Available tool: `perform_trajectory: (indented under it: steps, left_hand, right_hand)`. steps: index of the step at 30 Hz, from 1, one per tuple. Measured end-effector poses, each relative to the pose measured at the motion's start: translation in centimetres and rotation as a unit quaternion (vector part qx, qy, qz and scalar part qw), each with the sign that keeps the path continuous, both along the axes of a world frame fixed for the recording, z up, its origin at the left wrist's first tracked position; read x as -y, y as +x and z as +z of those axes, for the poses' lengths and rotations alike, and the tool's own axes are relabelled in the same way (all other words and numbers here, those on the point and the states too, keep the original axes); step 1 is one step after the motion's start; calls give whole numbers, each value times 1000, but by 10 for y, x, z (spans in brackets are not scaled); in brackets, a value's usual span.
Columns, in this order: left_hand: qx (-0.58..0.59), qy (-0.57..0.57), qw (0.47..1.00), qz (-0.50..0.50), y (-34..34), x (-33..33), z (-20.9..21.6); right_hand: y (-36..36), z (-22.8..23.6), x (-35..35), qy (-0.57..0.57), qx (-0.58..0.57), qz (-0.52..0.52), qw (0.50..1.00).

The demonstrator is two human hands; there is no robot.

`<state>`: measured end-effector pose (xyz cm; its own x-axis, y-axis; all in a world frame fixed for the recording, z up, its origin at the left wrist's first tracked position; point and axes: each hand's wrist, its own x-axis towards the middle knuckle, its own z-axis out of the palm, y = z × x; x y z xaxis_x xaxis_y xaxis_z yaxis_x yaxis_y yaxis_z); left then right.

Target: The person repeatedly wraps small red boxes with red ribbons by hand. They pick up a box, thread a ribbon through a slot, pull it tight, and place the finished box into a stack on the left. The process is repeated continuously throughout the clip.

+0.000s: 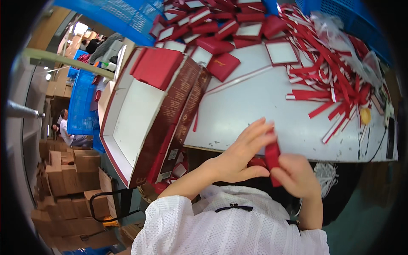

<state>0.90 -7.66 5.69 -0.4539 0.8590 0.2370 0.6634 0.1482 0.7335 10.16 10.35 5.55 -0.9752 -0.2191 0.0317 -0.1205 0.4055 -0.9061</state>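
At the table [248,100], the right hand [298,173] pinches a red strip [272,155]; the left hand [239,156] extends, thumb apart. Likely light, pliable: hold by edges.

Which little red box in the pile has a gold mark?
The red box right of the big carton, at the front edge of the pile: its red face shows a gold mark, unlike the white-faced boxes.

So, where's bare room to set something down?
The tabletop is bare beyond the hands, up to one thin strip, between the open red carton and red ribbon heap. Small red boxes crowd the far side.
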Motion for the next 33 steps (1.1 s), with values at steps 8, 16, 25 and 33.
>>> perform_trajectory:
  steps: [8,16,25,33]
  left_hand:
    - [262,-36,964,-25,-1,52,38]
    - [-21,445,774,450,-167,189,119]
    - [272,318,788,452,-275,226,22]
    - [303,311,814,387,-240,186,35]
  right_hand:
    - [1,5,21,-130,-158,-189,960]
    - [17,-26,15,-309,4,-272,911]
    - [-1,-33,9,-296,30,-316,901]
    - [-92,-55,54,-81,-66,-140,985]
